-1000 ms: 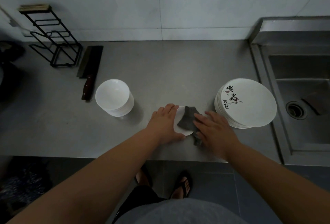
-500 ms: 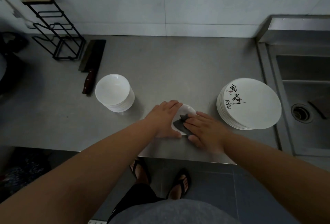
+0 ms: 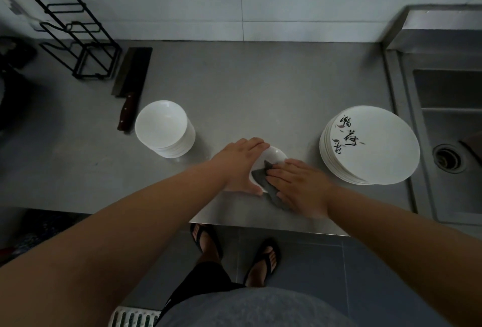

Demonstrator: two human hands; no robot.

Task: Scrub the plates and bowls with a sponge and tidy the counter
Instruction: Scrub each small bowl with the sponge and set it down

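Note:
A small white bowl [image 3: 273, 156] sits on the steel counter [image 3: 247, 97] near its front edge. My left hand [image 3: 241, 163] grips the bowl's left rim and steadies it. My right hand [image 3: 300, 186] presses a dark grey sponge cloth [image 3: 260, 175] flat into the bowl, with part of the cloth trailing over the rim toward me. A stack of white bowls [image 3: 164, 128] stands to the left. A stack of white plates [image 3: 370, 144] with black brush lettering stands to the right.
A cleaver [image 3: 131, 86] with a brown handle lies behind the bowl stack. A black wire rack [image 3: 75, 34] stands at the back left against the tiled wall. A steel sink [image 3: 448, 144] with a drain opens on the right. The counter's front edge runs just below my hands.
My right hand has slid the cloth further into the bowl and more of the cloth is now under my palm. My left hand stays on the rim. The view has shifted slightly.

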